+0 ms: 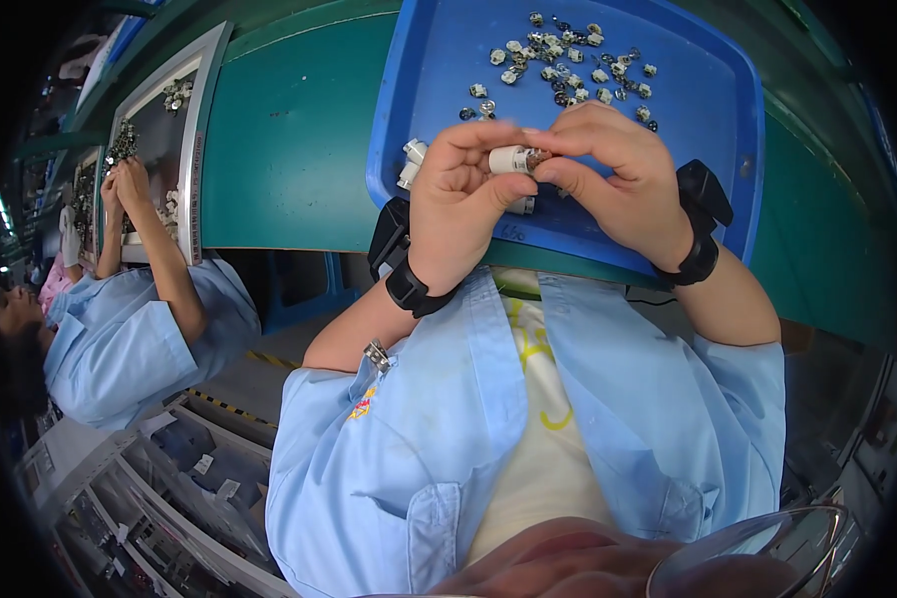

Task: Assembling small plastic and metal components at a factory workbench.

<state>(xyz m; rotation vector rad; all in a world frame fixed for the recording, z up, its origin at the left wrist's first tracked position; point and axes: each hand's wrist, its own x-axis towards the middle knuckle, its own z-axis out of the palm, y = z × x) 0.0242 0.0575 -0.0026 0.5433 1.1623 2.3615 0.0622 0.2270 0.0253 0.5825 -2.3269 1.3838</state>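
Over the near part of a blue tray (429,80), my left hand (458,199) pinches a white cylindrical part (507,159) between thumb and fingers. My right hand (623,169) meets it from the other side. Its thumb and index finger close on a small metallic insert (537,157) at the cylinder's right end; how deep the insert sits cannot be made out. Below the fingers lies another white cylinder (521,205), partly hidden by my hands. More white cylinders (410,164) rest by the tray's left wall, left of my left hand.
Several small white-and-metal pieces (553,50) lie scattered across the tray's far half. The tray stands on a green table (289,140). At the left, a co-worker's hands (128,187) handle small parts over a metal-framed tray (194,130). Black bands (409,289) circle both my wrists.
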